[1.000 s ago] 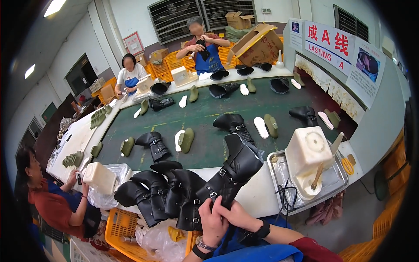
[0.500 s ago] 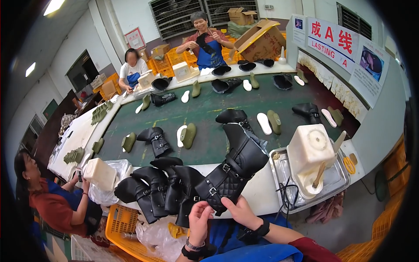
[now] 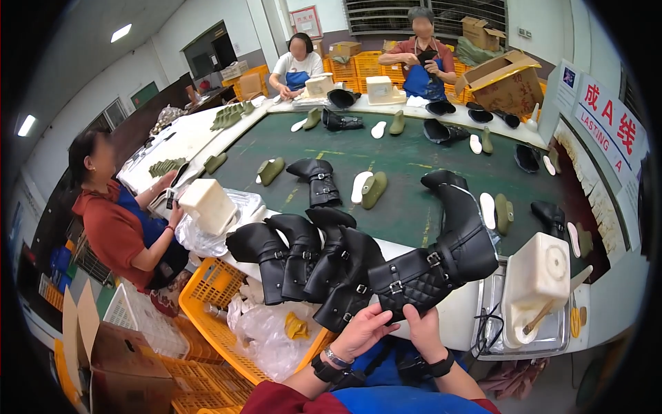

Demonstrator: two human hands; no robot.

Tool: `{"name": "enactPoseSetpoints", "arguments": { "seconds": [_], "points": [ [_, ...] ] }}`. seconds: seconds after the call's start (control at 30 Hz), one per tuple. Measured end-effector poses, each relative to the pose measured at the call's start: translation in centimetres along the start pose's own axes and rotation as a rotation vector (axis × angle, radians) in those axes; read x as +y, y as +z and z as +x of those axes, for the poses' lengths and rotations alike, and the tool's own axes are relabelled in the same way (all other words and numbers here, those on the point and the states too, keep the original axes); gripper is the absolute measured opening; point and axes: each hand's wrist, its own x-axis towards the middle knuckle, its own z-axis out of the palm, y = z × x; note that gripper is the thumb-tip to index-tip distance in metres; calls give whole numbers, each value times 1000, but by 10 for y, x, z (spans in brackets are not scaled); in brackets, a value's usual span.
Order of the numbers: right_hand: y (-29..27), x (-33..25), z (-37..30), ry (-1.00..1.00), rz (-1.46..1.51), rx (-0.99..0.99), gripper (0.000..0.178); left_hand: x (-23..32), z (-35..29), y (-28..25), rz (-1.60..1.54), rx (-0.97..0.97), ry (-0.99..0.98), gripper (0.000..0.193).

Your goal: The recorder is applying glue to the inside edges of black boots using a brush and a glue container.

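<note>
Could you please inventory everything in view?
Held boot: one, black, centre right
Other boots: many, black, table
Tabletop: one, green, centre
Shoe-shaped pieces: many, olive, table
Insoles: several, white, tabletop
Boxy containers: four, off-white, table edges
Tray: one, silver, near right
Scissors: one, yellow, right
Crates: several, orange, lower left, background
Cartons: several, brown, background
Signs: several, white, right
People: three, blue aprons, left, background
Left grip: one, dark wristband, at boot
Right grip: one, dark wristband, at boot

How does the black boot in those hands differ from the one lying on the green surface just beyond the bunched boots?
The held boot is in the left hand and right hand; the lying boot rests on the green surface. The held boot shows quilting; none can be made out on the lying boot. Both are black with buckled straps.
</note>
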Motion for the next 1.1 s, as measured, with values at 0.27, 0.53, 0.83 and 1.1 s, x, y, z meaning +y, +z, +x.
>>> {"name": "enactPoseSetpoints", "arguments": {
  "seconds": [0.27,0.53,0.83,1.1],
  "points": [
    [-3,5,1,-44,-53,43,29,-18,2,-8,353,130,137,24],
    [0,-3,-6,128,43,28,28,-15,-3,-6,25,-58,-143,31],
    [-10,0,-1,90,-6,-205,43,-17,-5,-3,-48,-16,26,27],
    [-17,-5,-8,43,-165,-187,67,113,-16,1,52,111,311,14]
  ]
}}
